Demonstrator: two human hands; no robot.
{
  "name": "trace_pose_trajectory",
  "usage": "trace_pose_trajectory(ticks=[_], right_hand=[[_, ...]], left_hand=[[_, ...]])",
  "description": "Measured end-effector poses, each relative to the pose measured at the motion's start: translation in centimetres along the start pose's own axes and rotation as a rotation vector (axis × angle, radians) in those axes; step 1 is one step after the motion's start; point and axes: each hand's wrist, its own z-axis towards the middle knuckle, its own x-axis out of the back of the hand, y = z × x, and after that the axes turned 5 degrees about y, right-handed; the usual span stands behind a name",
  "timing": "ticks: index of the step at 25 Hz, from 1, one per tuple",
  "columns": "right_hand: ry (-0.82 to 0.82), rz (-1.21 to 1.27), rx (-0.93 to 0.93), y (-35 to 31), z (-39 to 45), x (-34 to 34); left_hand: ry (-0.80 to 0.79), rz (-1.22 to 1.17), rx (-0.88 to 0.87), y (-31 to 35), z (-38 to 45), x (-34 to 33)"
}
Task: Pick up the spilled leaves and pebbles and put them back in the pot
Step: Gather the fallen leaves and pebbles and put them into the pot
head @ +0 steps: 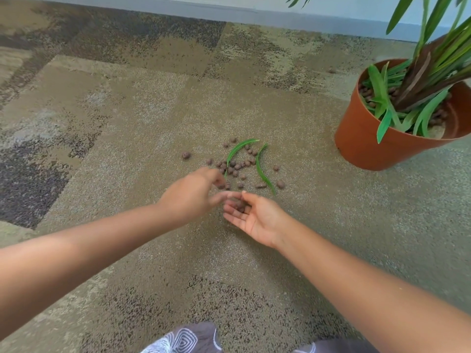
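Observation:
Several brown pebbles (235, 167) lie scattered on the carpet with two green leaves (238, 150) (262, 171) among them. The terracotta pot (367, 138) with a green plant stands at the right, holding pebbles and leaves. My right hand (254, 217) is turned palm up just below the spill, cupped, with a few pebbles (239, 206) lying on its fingers. My left hand (196, 192) hovers palm down at the spill's near left edge, blurred, its fingertips over the pebbles and next to my right hand's fingers. Whether it pinches a pebble I cannot tell.
Patterned tan and brown carpet (127, 123) covers the floor up to a grey wall base (254, 16) at the back. One pebble (186, 155) lies apart at the left. My patterned trouser knees (188, 340) show at the bottom edge.

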Motion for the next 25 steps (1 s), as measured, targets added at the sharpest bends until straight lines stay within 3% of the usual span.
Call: trace_pose_trajectory(ticks=[5, 9, 14, 16, 21, 23, 25], right_hand=[[0.019, -0.028, 0.000, -0.3, -0.2, 0.7], [-0.013, -0.037, 0.008, 0.2, -0.2, 1.4], [-0.031, 0.028, -0.004, 0.1, 0.0, 1.7], [-0.010, 0.042, -0.002, -0.3, 0.2, 1.3], [-0.003, 0.131, 0.100, -2.3, 0.3, 0.2], [0.019, 0.200, 0.133, -3.3, 0.2, 0.1], [0.061, 0.214, 0.157, -3.9, 0.0, 0.4]], left_hand=[[0.089, 0.194, 0.157, -5.6, 4.4, 0.1], [0.084, 0.176, 0.216, -6.5, 6.0, -1.2], [0.291, -0.050, 0.397, -4.6, 6.0, -1.5], [0.337, -0.184, 0.372, -2.1, 5.2, -1.8], [0.306, -0.408, 0.111, 4.3, 3.0, -4.2], [0.376, -0.454, 0.142, 5.0, 3.9, -4.4], [0.410, -0.355, 0.212, 4.0, 5.4, -4.3]])
